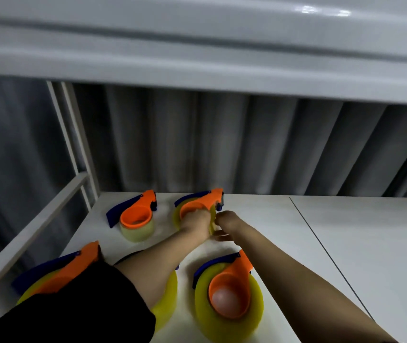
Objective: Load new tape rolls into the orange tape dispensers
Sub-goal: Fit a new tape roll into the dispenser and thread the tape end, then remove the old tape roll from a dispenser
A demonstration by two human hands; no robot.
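Several orange tape dispensers with blue blades lie on the white table [296, 219]. My left hand [196, 222] grips the far middle dispenser [206, 200], which carries a yellow tape roll [178, 219]. My right hand [222, 227] is right beside it, fingers curled at the roll's right edge; the frame is blurred, so what it pinches is unclear. A far left dispenser [138, 214] holds a pale clear roll. A near right dispenser [230, 290] sits in a yellow roll. A near left dispenser [66, 271] with a yellow roll is partly hidden by my black sleeve [73, 310].
A white shelf [197, 45] hangs overhead across the top. Grey corrugated wall stands behind the table. A white metal frame [73, 149] runs along the left edge. A seam [321, 248] splits the table; the right panel is bare.
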